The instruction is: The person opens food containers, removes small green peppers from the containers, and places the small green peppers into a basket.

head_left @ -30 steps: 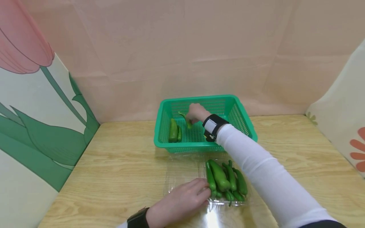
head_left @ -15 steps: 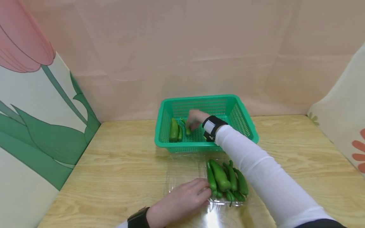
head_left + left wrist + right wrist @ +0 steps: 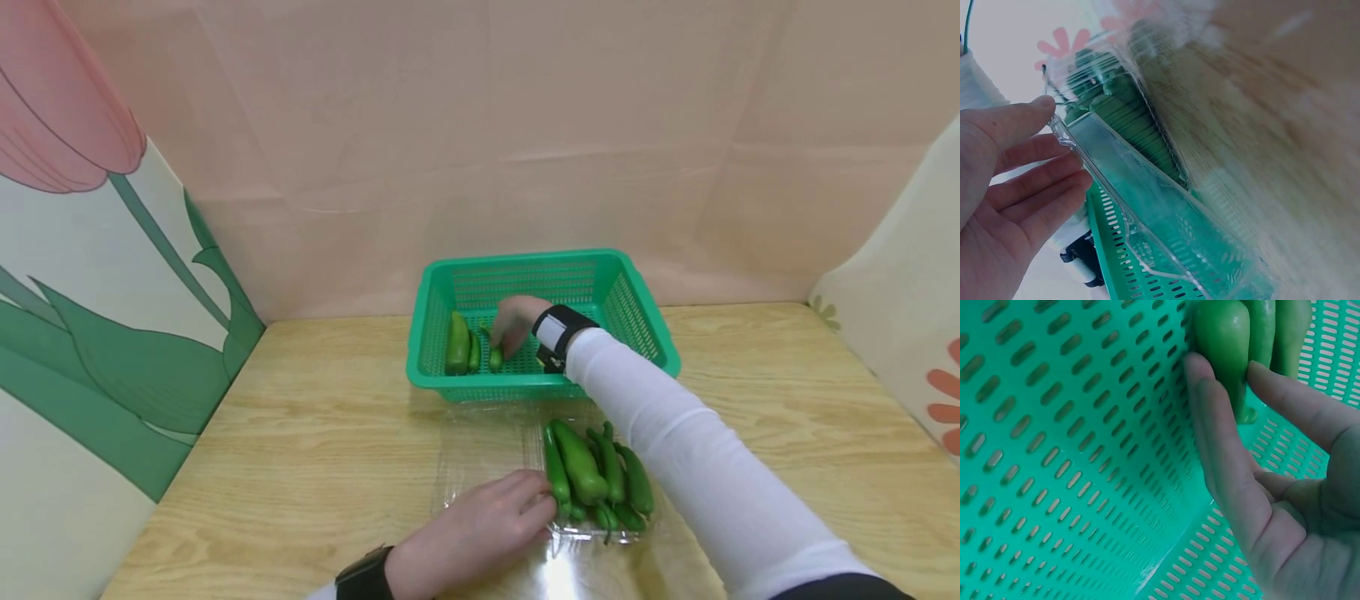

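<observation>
My right hand is inside the green basket, thumb and fingers on either side of a green pepper. Its tip points toward the basket's near wall. To its left lie a large green pepper and a slimmer green pepper. Below the basket, my left hand pinches the edge of a clear plastic clamshell box between thumb and fingers. The box's right half holds a heap of several green peppers; its left half is a transparent lid.
Everything stands on a light wooden table. A plain pinkish backdrop rises behind the basket. Flower-printed panels flank the table on the left and right. My right sleeve crosses above the table beside the box.
My right hand has lowered the pepper into the basket and brought it slightly nearer, so it lies beside the other two. My left hand keeps its place on the box.
</observation>
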A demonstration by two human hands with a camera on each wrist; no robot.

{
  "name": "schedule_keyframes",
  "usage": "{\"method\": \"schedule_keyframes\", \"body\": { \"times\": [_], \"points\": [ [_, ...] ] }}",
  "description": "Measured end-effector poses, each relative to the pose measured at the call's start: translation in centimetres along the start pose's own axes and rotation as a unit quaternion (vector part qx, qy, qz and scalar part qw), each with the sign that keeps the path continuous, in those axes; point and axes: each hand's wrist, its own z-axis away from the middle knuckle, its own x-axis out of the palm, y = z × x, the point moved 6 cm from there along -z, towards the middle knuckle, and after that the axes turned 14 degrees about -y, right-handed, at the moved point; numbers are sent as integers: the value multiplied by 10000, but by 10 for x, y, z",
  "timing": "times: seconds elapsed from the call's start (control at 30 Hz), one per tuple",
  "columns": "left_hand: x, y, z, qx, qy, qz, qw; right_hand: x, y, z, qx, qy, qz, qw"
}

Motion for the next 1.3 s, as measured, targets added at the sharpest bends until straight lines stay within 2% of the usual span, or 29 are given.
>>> {"method": "schedule_keyframes", "body": {
  "times": [0.17,0.8,1.1,1.3],
  "points": [
    [0,0,0,-21,24,-42,10000,2,1,2,5,-19,-368,9993],
    [-1,0,-1,-23,18,13,10000,7,-7,7,-452,-244,-912,9945],
    [-2,0,-1,2,32,-79,10000,5,-7,5,-487,-310,-842,9948],
    [-2,-1,-1,28,40,-135,9999,5,-9,7,-546,-307,-586,9963]
  ]
}}
